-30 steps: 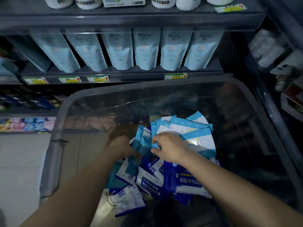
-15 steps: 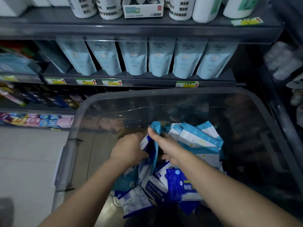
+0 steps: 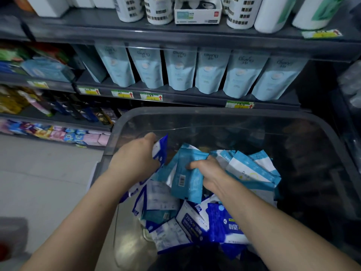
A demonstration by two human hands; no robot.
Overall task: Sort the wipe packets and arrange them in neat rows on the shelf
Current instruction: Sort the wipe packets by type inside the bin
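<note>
head view: a clear plastic bin [image 3: 214,112] fills the lower middle, and its near edge is cut off by the frame. inside lies a loose pile of wipe packets [image 3: 192,224], with dark blue and white ones toward the front and white and light blue packets [image 3: 252,171] at the right.

the left hand [image 3: 136,159] is curled round a white and dark blue packet [image 3: 161,151], lifted at the pile's left near the bin's far-left corner. its fingers are hidden behind the packet, so i cannot tell whether the grip holds one packet or several. the right hand [image 3: 210,173] has its grip closed on a light blue packet [image 3: 187,178] with a barcode, held tilted above the middle of the pile.

behind the bin, a dark shelf [image 3: 195,100] carries a row of upright pale blue pouches [image 3: 179,72], with yellow price tags [image 3: 122,93] on its edge. above them, white bottles [image 3: 160,10] are cut off at the top. the shelves at left are blurred, and their goods are hard to make out.
</note>
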